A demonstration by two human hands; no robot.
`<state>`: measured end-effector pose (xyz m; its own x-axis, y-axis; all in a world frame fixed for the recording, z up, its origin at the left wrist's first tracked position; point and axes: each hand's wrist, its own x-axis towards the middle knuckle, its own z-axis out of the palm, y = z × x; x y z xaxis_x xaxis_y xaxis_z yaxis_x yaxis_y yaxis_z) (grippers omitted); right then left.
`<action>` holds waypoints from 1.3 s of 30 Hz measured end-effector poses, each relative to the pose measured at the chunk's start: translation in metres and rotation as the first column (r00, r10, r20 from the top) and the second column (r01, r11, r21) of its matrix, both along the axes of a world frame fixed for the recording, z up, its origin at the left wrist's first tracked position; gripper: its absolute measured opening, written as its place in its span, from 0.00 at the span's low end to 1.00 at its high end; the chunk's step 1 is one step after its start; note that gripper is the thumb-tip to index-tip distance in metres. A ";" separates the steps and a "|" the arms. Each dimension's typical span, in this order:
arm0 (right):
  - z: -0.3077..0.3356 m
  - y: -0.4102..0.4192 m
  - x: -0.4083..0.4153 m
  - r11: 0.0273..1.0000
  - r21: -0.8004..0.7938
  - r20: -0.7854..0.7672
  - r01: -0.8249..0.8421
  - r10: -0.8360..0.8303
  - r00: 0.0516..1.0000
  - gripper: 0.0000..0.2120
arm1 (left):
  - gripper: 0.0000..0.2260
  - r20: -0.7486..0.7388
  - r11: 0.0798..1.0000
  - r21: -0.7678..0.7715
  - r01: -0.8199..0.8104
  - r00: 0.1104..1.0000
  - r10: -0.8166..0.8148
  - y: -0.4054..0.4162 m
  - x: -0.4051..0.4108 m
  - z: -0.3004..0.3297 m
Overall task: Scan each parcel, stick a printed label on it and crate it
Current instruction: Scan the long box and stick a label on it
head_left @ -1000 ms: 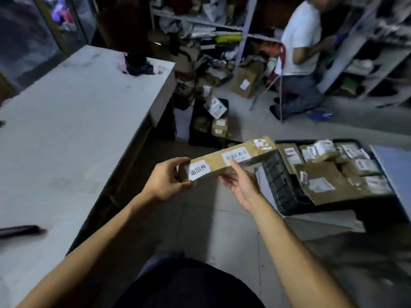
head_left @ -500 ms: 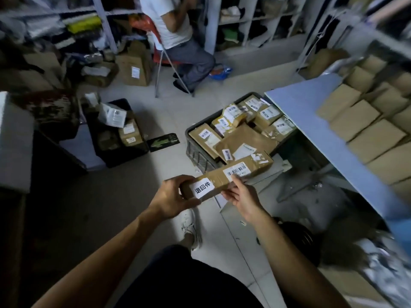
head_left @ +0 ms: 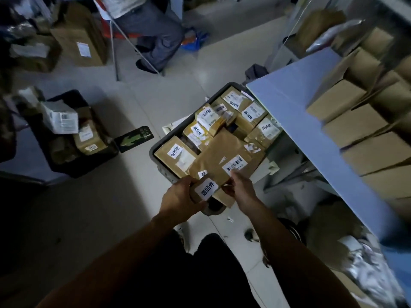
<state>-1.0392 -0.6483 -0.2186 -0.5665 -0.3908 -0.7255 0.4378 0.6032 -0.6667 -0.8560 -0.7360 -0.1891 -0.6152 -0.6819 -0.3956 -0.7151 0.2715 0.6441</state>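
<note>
Parcel (head_left: 224,170) at frame centre, over near edge of packed crate (head_left: 155,150); left hand (head_left: 181,200) grips labelled end, right hand (head_left: 241,187) pinches side. Bare floor left of crate; blue surface (head_left: 295,121) crowds right. Half second ago parcel hung short of crate.

Both hands (head_left: 181,200) (head_left: 241,188) moved the box (head_left: 224,167) forward and down; it's now over the crate (head_left: 155,150), above the parcels, no longer clear of it.
</note>
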 end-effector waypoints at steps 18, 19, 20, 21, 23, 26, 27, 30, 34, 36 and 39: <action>-0.098 -0.086 -0.131 0.888 0.286 0.090 -0.359 0.348 0.933 0.21 | 0.32 0.283 0.978 -0.076 -0.196 0.936 0.210 -0.003 -0.139 -0.098; -0.098 -0.087 -0.134 0.886 0.288 0.102 -0.364 0.350 0.931 0.20 | 0.31 0.285 0.975 -0.073 -0.208 0.933 0.220 0.001 -0.141 -0.103; -0.098 -0.087 -0.136 0.889 0.279 0.117 -0.364 0.345 0.931 0.19 | 0.30 0.292 0.973 -0.067 -0.221 0.928 0.231 0.004 -0.142 -0.107; -0.101 -0.087 -0.139 0.893 0.267 0.136 -0.361 0.336 0.932 0.18 | 0.29 0.301 0.971 -0.064 -0.232 0.923 0.241 0.008 -0.144 -0.111; -0.104 -0.085 -0.144 0.877 0.280 0.145 -0.391 0.364 0.920 0.18 | 0.27 0.317 0.966 -0.078 -0.246 0.913 0.258 0.018 -0.147 -0.118; -0.111 -0.082 -0.148 0.857 0.311 0.145 -0.411 0.385 0.912 0.17 | 0.26 0.323 0.963 -0.110 -0.244 0.908 0.267 0.028 -0.152 -0.124; -0.112 -0.083 -0.149 0.858 0.312 0.146 -0.407 0.380 0.913 0.17 | 0.26 0.324 0.963 -0.126 -0.238 0.908 0.266 0.028 -0.152 -0.125; -0.113 -0.087 -0.150 0.899 0.265 0.191 -0.348 0.305 0.933 0.16 | 0.28 0.303 0.960 -0.178 -0.218 0.916 0.264 0.026 -0.150 -0.124; -0.108 -0.088 -0.149 0.927 0.222 0.340 -0.302 0.216 0.915 0.13 | 0.31 0.231 0.949 -0.265 -0.172 0.944 0.236 0.020 -0.145 -0.114; -0.109 -0.091 -0.145 0.910 0.228 0.336 -0.347 0.261 0.905 0.17 | 0.32 0.248 0.942 -0.324 -0.083 0.954 0.169 0.011 -0.141 -0.112; -0.106 -0.098 -0.140 0.893 0.222 0.327 -0.391 0.310 0.893 0.26 | 0.32 0.299 0.928 -0.373 -0.024 0.943 0.145 -0.004 -0.134 -0.111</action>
<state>-1.1790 -0.7458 -0.3242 -0.1907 -0.2878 -0.9385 0.3036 0.8919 -0.3352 -0.9905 -0.7401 -0.3004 -0.4323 -0.8580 -0.2775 -0.8947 0.3699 0.2504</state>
